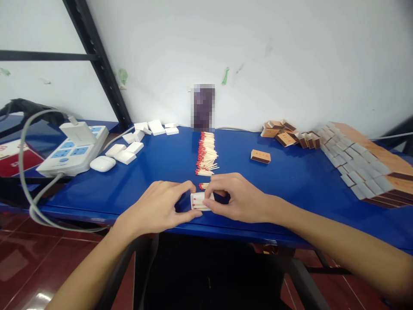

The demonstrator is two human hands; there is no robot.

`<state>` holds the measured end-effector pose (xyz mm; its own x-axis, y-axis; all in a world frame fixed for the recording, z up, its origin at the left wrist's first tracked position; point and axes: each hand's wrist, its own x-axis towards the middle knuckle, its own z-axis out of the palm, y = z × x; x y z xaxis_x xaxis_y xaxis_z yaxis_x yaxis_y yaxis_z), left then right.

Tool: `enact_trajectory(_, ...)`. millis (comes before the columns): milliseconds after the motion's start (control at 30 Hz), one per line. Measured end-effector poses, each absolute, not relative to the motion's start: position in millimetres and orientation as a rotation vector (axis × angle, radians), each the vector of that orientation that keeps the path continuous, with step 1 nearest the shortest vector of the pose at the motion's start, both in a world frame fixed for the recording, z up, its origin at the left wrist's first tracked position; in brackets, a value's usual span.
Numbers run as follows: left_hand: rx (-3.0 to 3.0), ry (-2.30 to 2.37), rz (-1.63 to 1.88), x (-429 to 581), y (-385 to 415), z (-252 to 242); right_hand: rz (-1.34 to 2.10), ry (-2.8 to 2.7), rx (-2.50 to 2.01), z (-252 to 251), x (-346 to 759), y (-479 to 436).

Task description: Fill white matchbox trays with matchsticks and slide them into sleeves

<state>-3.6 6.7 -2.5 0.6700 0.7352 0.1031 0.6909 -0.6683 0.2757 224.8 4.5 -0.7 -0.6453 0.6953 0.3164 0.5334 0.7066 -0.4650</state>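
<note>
A small white matchbox tray (197,196) lies near the table's front edge with a few red-headed matches (197,206) inside. My left hand (163,204) has its thumb and index finger closed about the tray's left end. Over the tray's right part, my right hand (237,197) is pinched, its thumb and fingertips down at the matches; what sits between them is hidden. Just behind the tray is a small bunch of matches (203,186), partly covered by my right fingers. Farther back, a long heap of matches (206,153) stretches toward the wall, heads to the left.
White empty-looking trays (125,156) lie at left beside a white earphone case (103,163) and a power strip (75,150). One matchbox sleeve (260,156) lies right of the heap, with more sleeves (285,138) behind. Stacked matchboxes (364,165) stand far right.
</note>
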Motion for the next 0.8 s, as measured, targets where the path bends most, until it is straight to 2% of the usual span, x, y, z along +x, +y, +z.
enact_trajectory(233, 2.636, 1.057, 0.376, -5.5, 8.5, -5.7, 0.238, -2.385, -1.096, -1.8, 238.2, 18.1)
enact_trajectory(800, 2.634, 1.076, 0.357, -4.8, 7.3, -5.8, 0.479, -2.505, -1.231, -1.4, 242.6, 28.2)
